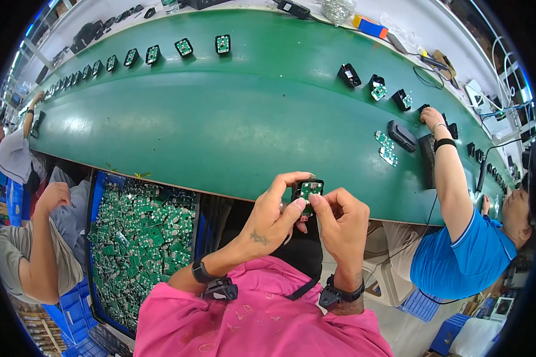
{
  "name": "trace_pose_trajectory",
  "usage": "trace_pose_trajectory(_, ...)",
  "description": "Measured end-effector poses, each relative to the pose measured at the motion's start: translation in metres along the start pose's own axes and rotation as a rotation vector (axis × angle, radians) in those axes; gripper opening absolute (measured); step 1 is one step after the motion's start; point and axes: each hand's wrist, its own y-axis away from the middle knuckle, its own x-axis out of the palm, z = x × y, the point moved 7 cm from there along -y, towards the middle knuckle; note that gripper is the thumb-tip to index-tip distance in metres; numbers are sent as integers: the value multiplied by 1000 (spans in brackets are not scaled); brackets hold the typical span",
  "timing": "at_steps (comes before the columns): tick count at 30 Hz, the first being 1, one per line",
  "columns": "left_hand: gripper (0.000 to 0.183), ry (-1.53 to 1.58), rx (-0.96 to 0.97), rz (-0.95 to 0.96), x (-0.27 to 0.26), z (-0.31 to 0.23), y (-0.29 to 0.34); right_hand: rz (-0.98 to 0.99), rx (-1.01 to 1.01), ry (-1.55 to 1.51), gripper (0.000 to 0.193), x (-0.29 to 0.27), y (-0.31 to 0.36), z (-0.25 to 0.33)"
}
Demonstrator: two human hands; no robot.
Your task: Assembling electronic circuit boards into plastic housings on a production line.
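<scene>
Just past the near edge of the green table, my left hand grips a small black plastic housing from the left, thumb on its face. A green circuit board sits in the open side of the housing. My right hand closes on it from the right, with the thumb pressed against the lower part of the board. The fingers behind the housing are mostly hidden.
A row of black housings with boards runs along the far left. More housings stand at the right, near loose boards and a co-worker's hand. A blue-rimmed bin of boards is at lower left. Other people sit left.
</scene>
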Motion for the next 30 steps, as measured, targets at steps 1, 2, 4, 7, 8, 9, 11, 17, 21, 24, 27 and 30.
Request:
trace_pose_trajectory(1,42,-3,3,8,1,0,0,11,7,-3,26,0,0,-1)
trace_pose_trajectory(2,41,-7,5,16,2,-1,-1,21,13,-7,26,0,0,-2)
trace_pose_trajectory(4,41,18,18,3,1,1,-2,21,38,-12,25,1,-1,-4)
trace_pose_trajectory(7,40,25,23,6,0,-3,-3,22,90,-88,20,7,-3,-11)
trace_pose_trajectory(8,40,7,14,23,0,-4,-3,23,118,-159,18,10,-3,-16)
trace_pose_trajectory(9,40,10,15,22,-3,-6,-4,25,117,-156,18,12,-3,-18)
trace_pose_trajectory(11,40,-72,-37,80,3,-5,-8,37,-35,-74,19,7,-1,-15)
trace_pose_trajectory(17,40,-27,33,30,3,4,-14,25,-10,24,34,23,0,-11)
trace_pose_trajectory(21,43,-11,-16,57,3,0,-14,65,-44,-105,40,24,-4,-15)
trace_pose_trajectory(24,44,-10,-4,8,-1,-1,-14,71,-71,-256,40,27,-7,-14)
trace_pose_trajectory(27,44,-35,30,-25,-3,-3,-17,83,-42,-202,39,30,-11,-15)
trace_pose_trajectory(30,41,-179,98,-59,-7,-9,-24,47,-28,-229,39,33,-18,-17)
